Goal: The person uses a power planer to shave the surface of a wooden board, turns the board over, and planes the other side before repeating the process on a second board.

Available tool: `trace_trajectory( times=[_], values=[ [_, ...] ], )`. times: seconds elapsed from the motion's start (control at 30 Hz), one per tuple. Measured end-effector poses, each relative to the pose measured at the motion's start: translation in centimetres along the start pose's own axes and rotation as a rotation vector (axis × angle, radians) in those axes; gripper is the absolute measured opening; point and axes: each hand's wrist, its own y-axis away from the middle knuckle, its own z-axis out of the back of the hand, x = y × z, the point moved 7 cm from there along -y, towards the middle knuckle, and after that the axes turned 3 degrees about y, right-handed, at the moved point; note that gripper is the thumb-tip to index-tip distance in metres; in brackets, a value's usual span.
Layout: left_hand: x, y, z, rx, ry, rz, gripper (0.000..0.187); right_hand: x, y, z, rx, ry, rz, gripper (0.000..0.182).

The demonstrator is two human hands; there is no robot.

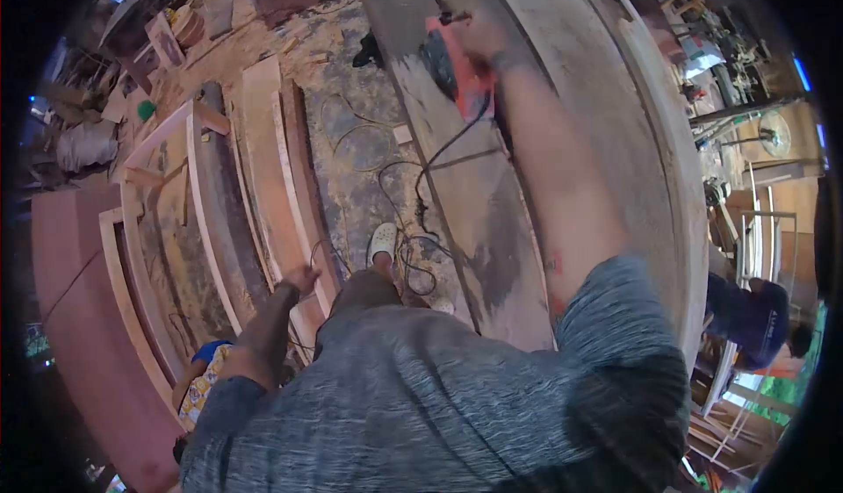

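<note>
My right hand (pixel 481 43) is closed on a red electric planer (pixel 460 64) with a dark body, blurred by motion. The tool rests on a long, thick wooden plank (pixel 479 199) whose surface is partly dark grey, partly lighter brown. From the tool a black power cord (pixel 450 144) runs down to the floor and lies in loops near my shoe. My left hand (pixel 303 280) hangs low at the left, its fingers curled around a thin section of cord. Just beside it are long wooden boards (pixel 283 155).
A second wide plank (pixel 606 115) lies to the right. Wooden frames (pixel 200 203) and a reddish panel (pixel 79 273) stand at left. Sawdust covers the floor (pixel 356 146). Another person (pixel 753 317) is at far right; part of someone in patterned clothing (pixel 204 383) shows at lower left.
</note>
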Motion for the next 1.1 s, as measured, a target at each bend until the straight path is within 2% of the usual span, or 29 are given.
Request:
trace_trajectory(
  times=[0.03,0.07,0.1,0.13,0.17,0.2,0.23,0.27,0.3,0.33,0.4,0.43,0.53,0.6,0.63,0.67,0.77,0.83,0.93,1.0,1.03,1.1],
  values=[
    [-8.1,2.2,4.4,-0.091,-0.011,-0.124,0.061,-1.0,3.2,0.2,0.045,0.019,-0.033,0.042],
    [-8.1,-3.6,4.3,-0.219,0.169,-0.184,0.061,-2.6,6.3,0.4,-0.004,0.051,0.055,0.044],
    [-16.0,-1.3,8.3,-0.278,0.158,-0.357,0.057,-4.0,9.9,0.6,-0.053,0.086,0.151,0.046],
    [-20.0,-3.9,9.6,-0.315,0.180,-0.473,0.058,-3.5,16.6,1.9,-0.108,0.022,0.161,0.045],
    [-23.4,-6.0,9.5,-0.151,0.649,-0.524,0.057,-2.0,23.4,3.9,-0.066,0.144,0.060,0.046],
    [-28.3,-3.8,10.2,-0.087,0.861,-0.367,0.057,-4.0,27.8,4.1,-0.194,0.316,0.224,0.045],
    [-33.4,-0.8,10.9,0.008,0.959,-0.327,0.057,-8.2,31.8,3.3,-0.107,0.106,0.145,0.042],
    [-37.5,1.0,10.7,0.106,1.053,-0.282,0.057,-8.1,37.5,4.2,-0.049,0.006,-0.056,0.037],
    [-40.4,1.0,10.1,0.161,1.077,-0.267,0.058,-11.0,41.9,4.2,-0.101,0.084,0.065,0.037],
    [-42.6,0.7,9.4,0.214,1.098,-0.254,0.060,-12.7,47.2,4.6,-0.067,0.235,-0.047,0.037],
    [-44.9,0.1,9.4,0.011,0.879,-0.353,0.060,-13.0,56.9,5.5,-0.098,0.239,-0.115,0.034],
    [-45.3,-0.1,9.0,-0.085,0.764,-0.396,0.060,-13.8,60.2,5.6,-0.045,0.229,-0.234,0.034],
    [-45.0,-0.1,9.0,-0.218,0.696,-0.590,0.064,-14.8,64.5,5.4,0.076,0.019,-0.556,0.033],
    [-44.9,0.0,9.1,-0.216,0.625,-0.529,0.063,-13.5,61.3,5.8,-0.099,0.172,-0.213,0.034],
    [-45.2,1.4,9.8,-0.175,0.583,-0.399,0.061,-12.5,58.8,6.2,-0.184,0.252,-0.033,0.034],
    [-44.9,2.2,10.1,-0.138,0.543,-0.271,0.059,-12.5,56.1,5.9,-0.137,0.241,-0.083,0.033],
    [-44.6,1.9,10.4,-0.102,0.572,-0.450,0.061,-9.8,45.9,5.5,-0.099,0.079,-0.119,0.032],
    [-41.7,1.0,9.4,-0.001,0.709,-0.419,0.060,-8.1,39.6,4.8,-0.151,-0.004,0.004,0.031],
    [-32.3,-4.1,5.3,0.095,0.805,-0.402,0.058,-7.9,30.8,3.7,-0.148,0.090,-0.004,0.036],
    [-25.8,-2.8,3.5,0.017,0.556,-0.344,0.062,-7.5,25.4,3.3,-0.149,0.076,0.019,0.041],
    [-21.1,-3.5,2.0,0.003,0.514,-0.379,0.064,-7.9,22.4,2.7,-0.128,0.036,0.035,0.044],
    [-15.2,-1.4,0.0,0.051,0.532,-0.126,0.068,-6.2,17.9,2.6,-0.188,0.083,0.074,0.040]
  ],
)
